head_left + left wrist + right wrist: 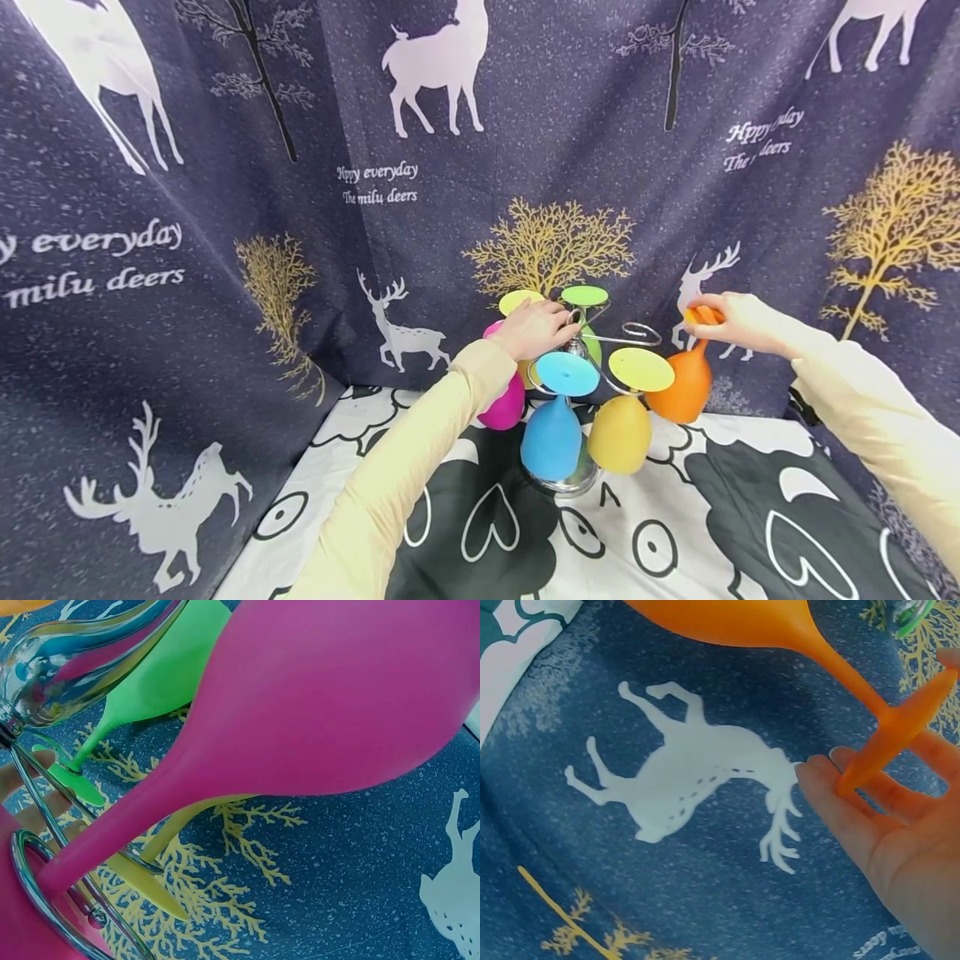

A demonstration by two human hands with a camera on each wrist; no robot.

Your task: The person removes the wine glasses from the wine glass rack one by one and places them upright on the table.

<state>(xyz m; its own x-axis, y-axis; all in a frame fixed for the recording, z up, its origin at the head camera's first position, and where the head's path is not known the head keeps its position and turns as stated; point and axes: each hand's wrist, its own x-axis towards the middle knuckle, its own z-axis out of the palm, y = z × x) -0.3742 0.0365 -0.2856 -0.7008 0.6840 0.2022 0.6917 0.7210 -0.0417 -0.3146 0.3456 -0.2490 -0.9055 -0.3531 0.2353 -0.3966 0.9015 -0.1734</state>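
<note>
My right hand (738, 321) grips an orange wine glass (681, 387) by its foot, bowl hanging down, beside a metal glass rack (643, 336). Fingers curve around the rim of that foot in the right wrist view. At the rack's top, my left hand (534, 329) holds the metalwork near the central loop, its fingertips showing behind the wires in the left wrist view. Upside down on the rack hang a magenta glass (337, 697), a blue glass (552, 440), a yellow glass (621, 435) and a green glass (161, 679). Another yellow glass (169, 832) hangs behind, partly hidden.
The rack's round metal base (564, 485) stands on a black-and-white patterned cloth (611, 533). Behind and to the sides hangs a dark curtain (450, 217) printed with deer and trees. One curled wire arm on the rack's right side bears no glass.
</note>
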